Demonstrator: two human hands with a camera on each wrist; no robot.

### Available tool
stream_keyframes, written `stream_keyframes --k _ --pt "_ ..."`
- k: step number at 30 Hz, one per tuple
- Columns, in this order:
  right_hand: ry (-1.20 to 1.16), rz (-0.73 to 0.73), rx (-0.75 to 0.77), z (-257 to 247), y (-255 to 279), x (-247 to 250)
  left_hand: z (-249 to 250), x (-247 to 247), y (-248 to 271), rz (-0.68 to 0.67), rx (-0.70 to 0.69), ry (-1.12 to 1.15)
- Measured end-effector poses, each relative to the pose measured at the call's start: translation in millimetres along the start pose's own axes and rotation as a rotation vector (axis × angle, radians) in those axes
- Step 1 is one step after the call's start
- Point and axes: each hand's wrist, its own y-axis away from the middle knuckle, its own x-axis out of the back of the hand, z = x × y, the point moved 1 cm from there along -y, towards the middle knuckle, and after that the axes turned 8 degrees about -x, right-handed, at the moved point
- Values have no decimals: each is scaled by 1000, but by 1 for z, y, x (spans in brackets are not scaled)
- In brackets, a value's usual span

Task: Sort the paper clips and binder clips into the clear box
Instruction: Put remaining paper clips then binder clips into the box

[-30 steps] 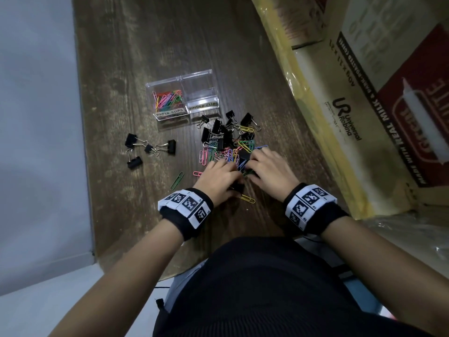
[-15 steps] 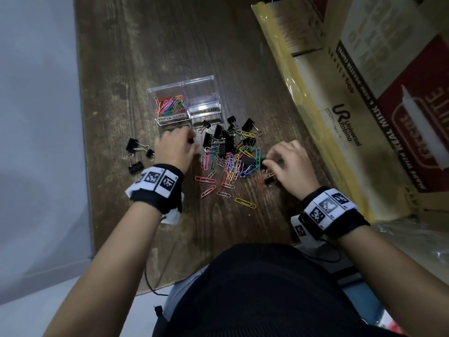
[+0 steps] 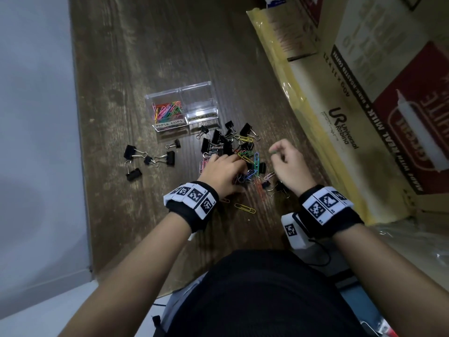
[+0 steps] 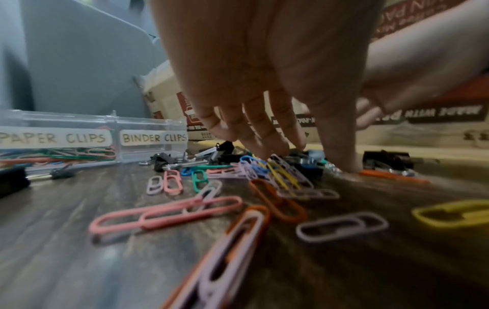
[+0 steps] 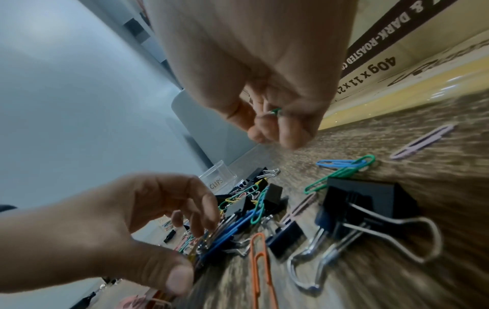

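The left hand (image 3: 222,172) reaches into the mixed pile of clips (image 3: 243,156) at table centre, fingers spread and touching paper clips. At three o'clock of it, the right hand (image 3: 289,164) is raised, fingertips pinching a green paper clip (image 5: 276,111). The clear box (image 3: 181,105) sits at eleven o'clock of the pile, paper clips in its left compartment.

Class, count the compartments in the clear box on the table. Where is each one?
2. The PAPER CLIPS compartment is the left one, holding coloured paper clips; the BINDER CLIPS compartment adjoins its right side, with no clips visible inside. Nothing hides a third.
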Motion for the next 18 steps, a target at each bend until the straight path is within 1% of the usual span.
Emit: stream_keyframes --k 4,6,9,11,12,14,16,18 --pt "480 -39 19 -6 -6 -8 -2 -5 1 28 -14 0" --pt "585 -18 -38 -11 -10 -13 -4 -7 4 49 -4 -9" --pt "498 5 -190 -14 -18 -18 -1 -9 7 69 3 -20" --pt "441 -19 -250 -15 -24 -22 0 -5 11 96 16 8" --pt "435 -33 -266 -16 -26 -23 -1 -1 15 117 31 56" --pt "423 -72 -287 -16 -30 -25 -4 9 27 190 80 202" --pt "383 -117 -309 -14 -33 -28 -13 20 44 293 129 343" --pt "315 -147 -298 -14 -33 -28 -28 28 64 408 199 445"
